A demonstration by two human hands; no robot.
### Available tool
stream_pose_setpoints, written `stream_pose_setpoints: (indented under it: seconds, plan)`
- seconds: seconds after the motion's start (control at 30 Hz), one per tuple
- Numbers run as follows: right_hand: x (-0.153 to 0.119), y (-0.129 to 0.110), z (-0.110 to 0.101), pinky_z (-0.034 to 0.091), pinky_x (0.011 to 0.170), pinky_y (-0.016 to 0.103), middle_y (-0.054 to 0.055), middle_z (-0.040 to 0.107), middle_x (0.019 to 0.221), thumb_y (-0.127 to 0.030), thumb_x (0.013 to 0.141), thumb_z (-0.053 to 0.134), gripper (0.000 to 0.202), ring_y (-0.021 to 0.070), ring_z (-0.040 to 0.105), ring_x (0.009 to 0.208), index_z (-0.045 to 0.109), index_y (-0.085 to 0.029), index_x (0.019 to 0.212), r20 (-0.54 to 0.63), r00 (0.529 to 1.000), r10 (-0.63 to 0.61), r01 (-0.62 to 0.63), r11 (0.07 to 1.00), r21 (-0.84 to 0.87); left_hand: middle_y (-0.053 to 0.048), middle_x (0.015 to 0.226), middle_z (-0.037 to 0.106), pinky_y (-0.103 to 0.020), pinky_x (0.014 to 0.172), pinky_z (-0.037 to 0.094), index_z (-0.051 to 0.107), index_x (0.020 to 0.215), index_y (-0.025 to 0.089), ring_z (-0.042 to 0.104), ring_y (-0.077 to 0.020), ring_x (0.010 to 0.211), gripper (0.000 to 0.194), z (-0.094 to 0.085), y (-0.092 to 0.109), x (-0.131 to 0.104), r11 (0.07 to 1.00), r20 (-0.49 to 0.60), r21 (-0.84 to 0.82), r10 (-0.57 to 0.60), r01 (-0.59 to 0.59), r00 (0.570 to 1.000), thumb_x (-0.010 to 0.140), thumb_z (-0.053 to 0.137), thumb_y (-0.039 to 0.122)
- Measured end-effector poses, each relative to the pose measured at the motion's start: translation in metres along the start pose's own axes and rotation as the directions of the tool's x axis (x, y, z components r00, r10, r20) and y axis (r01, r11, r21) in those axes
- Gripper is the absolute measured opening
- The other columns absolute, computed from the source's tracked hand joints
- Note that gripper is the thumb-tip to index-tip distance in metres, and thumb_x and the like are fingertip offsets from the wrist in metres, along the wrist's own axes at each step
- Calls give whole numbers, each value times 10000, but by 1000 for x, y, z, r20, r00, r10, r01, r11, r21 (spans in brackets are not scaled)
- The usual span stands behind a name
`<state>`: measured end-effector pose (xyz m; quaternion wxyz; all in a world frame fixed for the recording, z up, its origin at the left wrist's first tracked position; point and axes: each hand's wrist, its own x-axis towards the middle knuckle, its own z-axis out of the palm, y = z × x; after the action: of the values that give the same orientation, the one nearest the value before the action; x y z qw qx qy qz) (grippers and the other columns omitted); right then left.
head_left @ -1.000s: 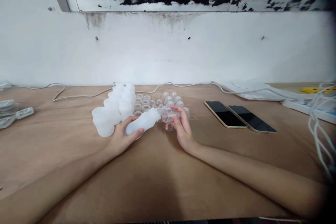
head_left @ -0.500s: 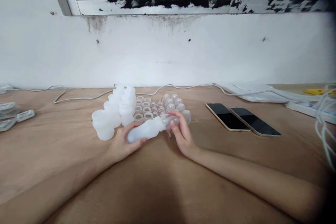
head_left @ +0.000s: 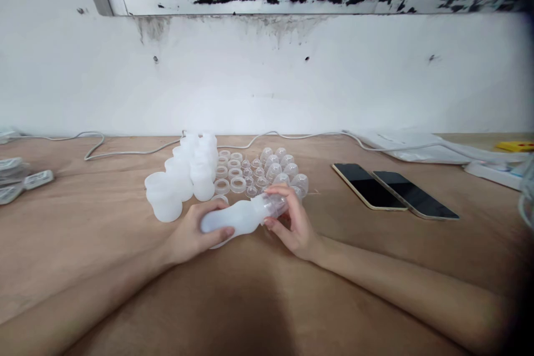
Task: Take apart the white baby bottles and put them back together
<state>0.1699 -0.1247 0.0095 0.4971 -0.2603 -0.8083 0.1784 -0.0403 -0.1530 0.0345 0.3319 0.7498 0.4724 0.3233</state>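
Note:
A milky white baby bottle [head_left: 236,219] lies tilted across the middle, held above the wooden table. My left hand [head_left: 196,233] is wrapped round its base end. At the other end, my right hand [head_left: 294,225] grips a clear dome cap [head_left: 274,206] that sits over the bottle's neck. Behind my hands stand rows of white bottle bodies [head_left: 167,197], white collar rings [head_left: 238,184], small clear nipples [head_left: 261,182] and clear dome caps [head_left: 299,182]. My right fingers partly hide the held cap.
Two phones [head_left: 369,186] lie on the right, one partly over the other. A white cable [head_left: 271,133] runs along the wall. Flat white packets [head_left: 38,179] lie at far left; a plastic bag [head_left: 400,144] and a power strip [head_left: 492,173] are at far right.
The clear cap now sits further over the bottle's neck, and my right fingers have shifted their grip round it. My view has moved slightly.

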Motion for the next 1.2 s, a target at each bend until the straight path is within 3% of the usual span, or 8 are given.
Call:
stream_pose_setpoints:
  seconds: [0.17, 0.33, 0.43, 0.7, 0.83, 0.97, 1.07, 1.2]
  plan:
    - [0, -1, -1, 443, 669, 340, 81, 416, 954, -281, 759, 490, 347, 203, 442, 878, 363, -219, 1077, 12, 996, -87, 87, 994, -66, 1, 610, 527, -158, 322, 241, 531, 893, 148, 405, -65, 405, 386, 4, 2, 1, 867, 231, -374, -258, 330, 938, 663, 532, 459]
    - [3, -10, -4, 431, 712, 396, 90, 414, 970, -250, 732, 508, 423, 224, 441, 897, 334, -226, 1116, -16, 969, -245, 243, 966, -89, -22, 607, 542, -146, 265, 139, 531, 856, 116, 339, -29, 304, 426, 7, -2, 1, 577, 526, -629, -177, 520, 832, 706, 430, 502]
    - [4, -14, -5, 438, 687, 409, 90, 410, 952, -254, 732, 497, 417, 233, 444, 884, 320, -233, 1109, 1, 964, -265, 263, 957, -120, -25, 629, 555, -139, 264, 160, 535, 872, 121, 363, -31, 317, 413, 6, -1, 1, 563, 552, -618, -185, 548, 813, 706, 453, 490]
    - [0, -13, -1, 442, 663, 378, 99, 389, 980, -218, 734, 472, 394, 235, 414, 926, 319, -215, 1098, -24, 974, -225, 218, 964, -155, -26, 635, 537, -156, 299, 234, 532, 877, 127, 378, -46, 364, 389, 5, 5, -1, 793, 346, -509, -168, 335, 923, 723, 445, 473]
    - [-1, -21, 1, 430, 715, 414, 96, 388, 989, -209, 740, 478, 377, 236, 401, 948, 323, -222, 1084, -52, 976, -209, 198, 966, -168, -19, 738, 562, -215, 514, 410, 542, 852, 160, 519, -129, 616, 312, -1, 13, -5, 985, 60, -170, -13, 23, 998, 672, 542, 415]
    - [9, -36, -6, 473, 615, 336, 96, 394, 1003, -242, 741, 512, 338, 232, 416, 970, 353, -231, 1039, -2, 993, -117, 115, 980, -162, -37, 924, 571, -292, 718, 431, 480, 967, 185, 532, -195, 836, 374, -1, 13, -7, 975, -75, 161, 169, -155, 983, 664, 563, 388]
    - [33, -54, -30, 470, 553, 281, 69, 457, 979, -263, 714, 562, 334, 206, 474, 899, 397, -236, 1003, 105, 985, -134, 156, 959, -236, -82, 1047, 511, -282, 685, 448, 359, 1112, 185, 517, -205, 884, 582, 4, 7, -6, 948, -167, 228, 262, -221, 951, 628, 610, 386]
    - [86, -66, -92, 422, 548, 226, 80, 451, 1074, -320, 714, 551, 472, 158, 502, 871, 346, -177, 1114, -212, 963, -164, 56, 896, -441, -119, 1150, 374, -219, 522, 439, 284, 1157, 205, 515, -142, 788, 573, 10, -5, -5, 926, -254, 218, 358, -307, 899, 678, 583, 307]
